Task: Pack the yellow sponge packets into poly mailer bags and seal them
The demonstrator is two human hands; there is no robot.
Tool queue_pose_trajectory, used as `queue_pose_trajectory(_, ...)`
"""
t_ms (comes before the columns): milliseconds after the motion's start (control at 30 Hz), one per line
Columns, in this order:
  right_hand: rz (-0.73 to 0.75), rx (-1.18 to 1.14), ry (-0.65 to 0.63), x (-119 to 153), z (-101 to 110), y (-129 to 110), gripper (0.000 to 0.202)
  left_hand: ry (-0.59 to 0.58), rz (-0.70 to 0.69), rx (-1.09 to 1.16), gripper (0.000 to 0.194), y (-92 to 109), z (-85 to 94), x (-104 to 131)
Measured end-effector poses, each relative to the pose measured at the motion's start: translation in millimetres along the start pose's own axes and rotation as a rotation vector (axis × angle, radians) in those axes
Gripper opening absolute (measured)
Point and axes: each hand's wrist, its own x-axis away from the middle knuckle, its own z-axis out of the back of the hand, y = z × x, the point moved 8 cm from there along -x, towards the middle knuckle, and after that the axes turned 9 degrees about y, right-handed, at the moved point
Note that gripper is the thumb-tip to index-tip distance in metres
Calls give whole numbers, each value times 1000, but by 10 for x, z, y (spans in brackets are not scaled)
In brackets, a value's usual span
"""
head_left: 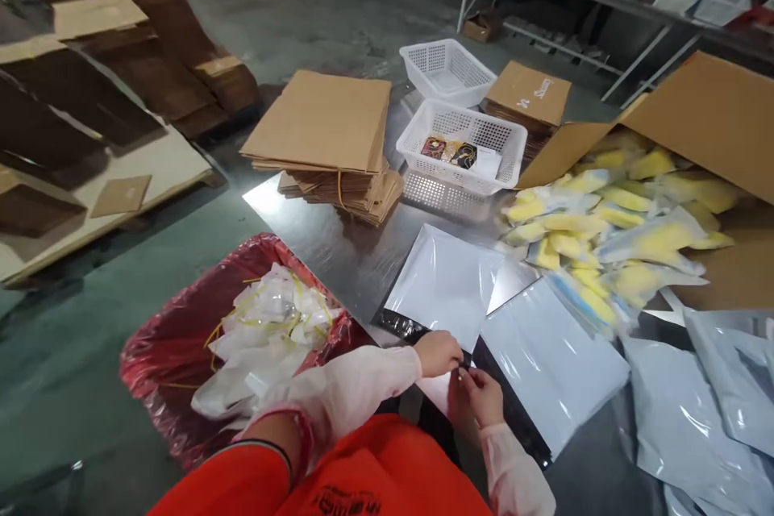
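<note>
hands meet at the near edge of the steel table (pixel 339 246), both pinching the same small spot on a white mailer bag (pixel 444 282). left hand (pixel 436 352) comes in from the bin side with its fingers closed on the bag's near corner; right hand (pixel 477 395) sits just below it, fingertips pressed together on what looks like a thin strip, too small to tell. the bag lies flat just beyond the hands, its long axis running away from them toward the white basket (pixel 463 149). the left hand is slightly nearer to it. a second mailer bag (pixel 550 359) lies beside it, toward the open carton (pixel 707 117).
</note>
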Motion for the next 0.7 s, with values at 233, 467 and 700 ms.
queue_pose_trajectory(233, 388, -70, 6, 89, 112, -520, 39, -7, 29, 31, 15, 34, 72, 111)
queue_pose_trajectory(467, 599, 14, -117, 226, 20, -833, 31, 66, 149, 136, 17, -119, 212, 236)
queue_pose_trajectory(700, 652, 486, 215, -174, 206, -874, 31, 209, 310, 301, 15, -275, 268, 344)
